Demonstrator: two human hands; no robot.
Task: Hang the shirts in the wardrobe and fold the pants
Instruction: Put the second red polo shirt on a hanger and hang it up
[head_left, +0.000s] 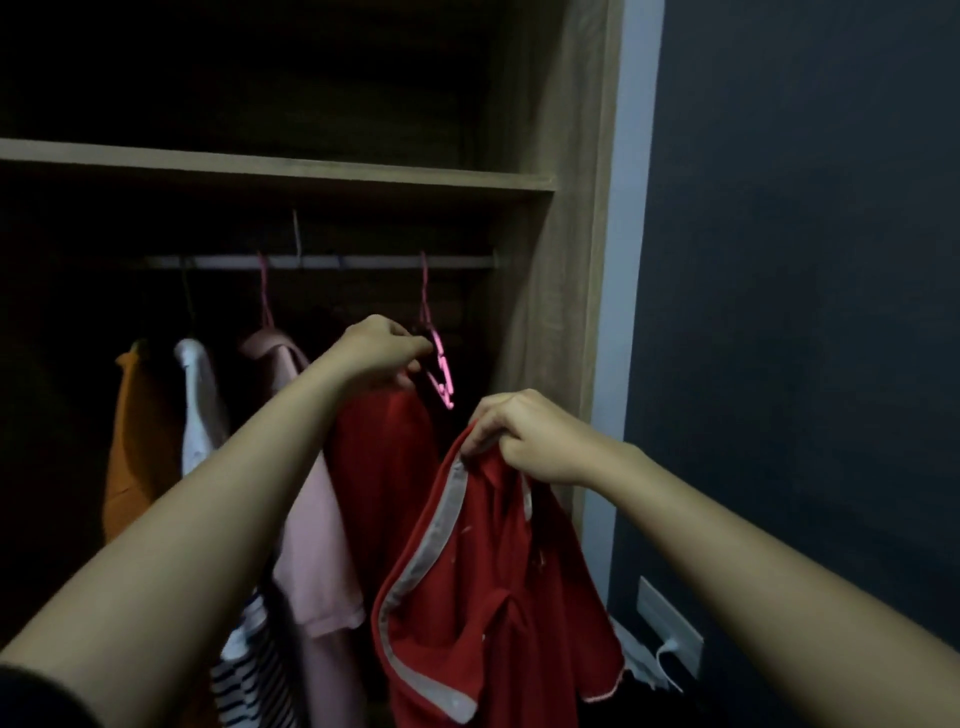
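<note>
A red polo shirt (498, 597) with a grey placket hangs from my right hand (524, 436), which grips it near the collar in front of the wardrobe's right side. My left hand (382, 353) holds a pink hanger (441, 371) whose hook sits on the wardrobe rail (332, 261). Part of the red shirt (382, 467) drapes below that hanger. The two hands are apart, the left one higher and further in.
On the rail hang a pink shirt (317, 525), a white shirt (200, 410) and an orange shirt (137, 441); a striped garment (254, 670) shows below. A wooden shelf (291, 171) runs above. The wardrobe side panel (561, 291) and a dark wall with a socket (670, 626) stand right.
</note>
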